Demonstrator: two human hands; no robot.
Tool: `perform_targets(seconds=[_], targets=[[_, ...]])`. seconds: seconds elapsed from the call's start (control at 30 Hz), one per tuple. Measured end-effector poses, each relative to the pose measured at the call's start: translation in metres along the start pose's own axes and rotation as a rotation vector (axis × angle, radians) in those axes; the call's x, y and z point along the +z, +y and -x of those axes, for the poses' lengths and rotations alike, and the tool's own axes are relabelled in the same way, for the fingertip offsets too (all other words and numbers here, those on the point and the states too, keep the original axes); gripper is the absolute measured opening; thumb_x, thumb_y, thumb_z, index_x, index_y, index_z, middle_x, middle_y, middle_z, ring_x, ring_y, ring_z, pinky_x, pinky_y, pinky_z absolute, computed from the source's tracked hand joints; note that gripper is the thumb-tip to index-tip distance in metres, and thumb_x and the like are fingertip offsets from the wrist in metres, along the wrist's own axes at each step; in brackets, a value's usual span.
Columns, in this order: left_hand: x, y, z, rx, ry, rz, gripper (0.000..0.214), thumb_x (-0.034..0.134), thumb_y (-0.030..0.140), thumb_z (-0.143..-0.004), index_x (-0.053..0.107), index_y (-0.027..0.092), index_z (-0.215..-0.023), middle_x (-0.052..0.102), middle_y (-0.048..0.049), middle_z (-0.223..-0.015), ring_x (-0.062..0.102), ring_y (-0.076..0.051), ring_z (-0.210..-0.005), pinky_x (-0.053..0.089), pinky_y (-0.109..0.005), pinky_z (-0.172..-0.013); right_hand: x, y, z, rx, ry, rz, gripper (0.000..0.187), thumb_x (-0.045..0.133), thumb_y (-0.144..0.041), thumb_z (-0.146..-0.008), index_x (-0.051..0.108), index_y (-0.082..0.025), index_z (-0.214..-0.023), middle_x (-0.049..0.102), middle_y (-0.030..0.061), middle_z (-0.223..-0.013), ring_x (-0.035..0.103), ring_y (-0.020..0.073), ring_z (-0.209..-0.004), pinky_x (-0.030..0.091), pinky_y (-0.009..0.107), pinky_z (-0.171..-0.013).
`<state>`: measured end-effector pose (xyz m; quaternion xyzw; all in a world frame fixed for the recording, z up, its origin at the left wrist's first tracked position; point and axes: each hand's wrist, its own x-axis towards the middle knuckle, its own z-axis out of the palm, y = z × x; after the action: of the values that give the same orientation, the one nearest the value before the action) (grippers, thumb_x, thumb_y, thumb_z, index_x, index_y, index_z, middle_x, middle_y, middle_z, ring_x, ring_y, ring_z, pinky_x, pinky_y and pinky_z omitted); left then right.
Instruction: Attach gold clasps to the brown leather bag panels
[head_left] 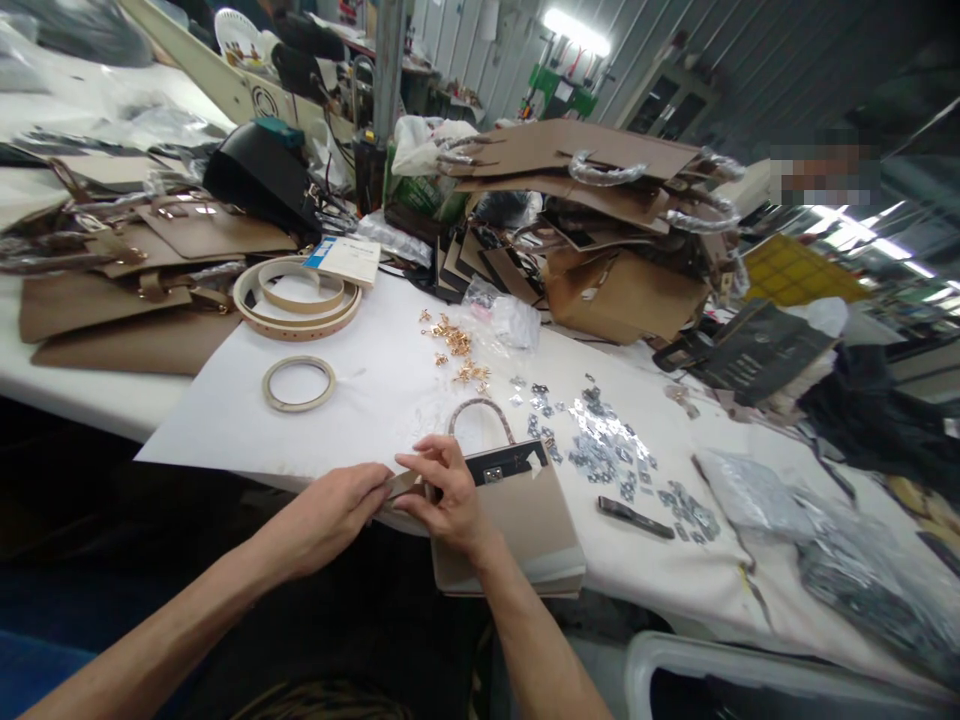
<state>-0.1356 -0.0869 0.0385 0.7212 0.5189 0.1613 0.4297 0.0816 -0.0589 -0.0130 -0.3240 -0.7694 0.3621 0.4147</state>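
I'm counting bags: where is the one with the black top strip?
In the head view, the bag is low, just right of centre, at the table's near edge, between the right hand and the silver plates.

Both forearms (240,570) and the visible fingers (448,460) are bare.

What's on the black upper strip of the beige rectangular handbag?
A small metallic clasp and a white scrap-like piece. The right hand covers part of the beige handbag; anything beneath can't be seen.
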Motion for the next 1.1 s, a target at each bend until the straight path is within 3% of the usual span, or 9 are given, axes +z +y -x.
perform_targets(seconds=[0.07, 0.27, 0.47, 0.67, 0.77, 0.83, 0.97, 1.03, 1.1], targets=[[-0.007, 0.0, 0.001, 0.044, -0.046, 0.013, 0.032, 0.038, 0.036, -0.102, 0.063, 0.022, -0.088, 0.07, -0.0041, -0.089, 0.062, -0.021, -0.082, 0.045, -0.03, -0.074, 0.003, 0.002, 0.0, -0.052, -0.024, 0.052, 0.05, 0.082, -0.039, -0.087, 0.069, -0.031, -0.135, 0.053, 0.0114, -0.144, 0.064, 0.0205, -0.107, 0.058, 0.036, -0.092], [-0.011, 0.0, -0.002, 0.118, -0.106, -0.118, 0.035, 0.032, 0.03, -0.102, 0.062, 0.021, -0.087, 0.069, -0.0063, -0.083, 0.062, -0.022, -0.077, 0.044, -0.034, -0.074, 0.011, 0.009, 0.002, -0.096, -0.03, 0.143, 0.025, 0.07, -0.032, -0.098, 0.077, -0.027, -0.122, 0.076, 0.0065, -0.098, 0.071, 0.0185, -0.091, 0.058, 0.031, -0.083], [-0.015, -0.008, -0.003, 0.12, -0.142, -0.211, 0.03, 0.034, 0.023, -0.097, 0.058, 0.021, -0.079, 0.066, -0.0066, -0.076, 0.06, -0.021, -0.07, 0.043, -0.033, -0.07, 0.015, 0.008, 0.002, -0.09, -0.047, 0.296, 0.017, 0.068, -0.036, -0.099, 0.079, -0.024, -0.104, 0.076, 0.0082, -0.093, 0.069, 0.0205, -0.088, 0.056, 0.034, -0.082], [-0.02, -0.01, -0.018, -0.026, -0.261, 0.344, 0.036, 0.052, 0.047, -0.095, 0.06, 0.02, -0.071, 0.059, -0.0008, -0.064, 0.053, -0.015, -0.059, 0.04, -0.025, -0.057, 0.01, 0.0, 0.009, -0.129, -0.006, 0.176, 0.016, 0.059, -0.024, -0.102, 0.074, -0.024, -0.104, 0.072, 0.0082, -0.096, 0.066, 0.0198, -0.091, 0.057, 0.034, -0.083], [-0.024, -0.024, -0.023, -0.184, -0.022, 0.653, 0.04, 0.059, 0.055, -0.09, 0.063, 0.018, -0.075, 0.054, 0.0016, -0.064, 0.043, -0.011, -0.052, 0.034, -0.022, -0.05, 0.008, -0.002, 0.011, -0.122, 0.085, 0.104, 0.014, 0.059, -0.021, -0.101, 0.073, -0.025, -0.1, 0.071, 0.0067, -0.094, 0.065, 0.0193, -0.091, 0.056, 0.034, -0.083], [-0.024, -0.026, -0.02, -0.22, 0.086, 0.62, 0.041, 0.058, 0.057, -0.091, 0.067, 0.018, -0.08, 0.052, 0.0032, -0.062, 0.039, -0.01, -0.049, 0.03, -0.02, -0.046, 0.006, -0.002, 0.009, -0.037, 0.168, 0.058, 0.009, 0.062, -0.025, -0.099, 0.071, -0.024, -0.096, 0.069, 0.0057, -0.092, 0.064, 0.0192, -0.088, 0.056, 0.034, -0.082], [0.001, -0.001, -0.005, 0.021, -0.116, 0.241, 0.036, 0.049, 0.047, -0.101, 0.075, 0.025, -0.09, 0.065, -0.0006, -0.07, 0.061, -0.016, -0.064, 0.051, -0.024, -0.061, 0.004, 0.002, 0.003, 0.161, 0.323, -0.106, 0.015, 0.064, -0.037, -0.097, 0.066, -0.022, -0.096, 0.065, 0.004, -0.088, 0.062, 0.0172, -0.081, 0.055, 0.03, -0.075], [0.028, 0.015, 0.0, 0.23, -0.16, 0.057, 0.03, 0.047, 0.031, -0.101, 0.077, 0.028, -0.099, 0.077, -0.0053, -0.106, 0.073, -0.022, -0.09, 0.058, -0.03, -0.085, 0.004, 0.005, 0.001, 0.228, 0.378, -0.198, 0.024, 0.066, -0.045, -0.096, 0.064, -0.022, -0.105, 0.063, 0.0032, -0.088, 0.061, 0.0155, -0.076, 0.055, 0.028, -0.07], [0.056, 0.022, 0.0, 0.303, -0.148, -0.125, 0.038, 0.043, 0.013, -0.095, 0.077, 0.028, -0.104, 0.071, -0.0068, -0.136, 0.075, -0.025, -0.104, 0.059, -0.034, -0.093, 0.005, 0.008, 0.0, 0.278, 0.438, -0.26, 0.038, 0.068, -0.052, -0.093, 0.06, -0.023, -0.116, 0.062, 0.002, -0.086, 0.06, 0.0146, -0.073, 0.055, 0.027, -0.066]])
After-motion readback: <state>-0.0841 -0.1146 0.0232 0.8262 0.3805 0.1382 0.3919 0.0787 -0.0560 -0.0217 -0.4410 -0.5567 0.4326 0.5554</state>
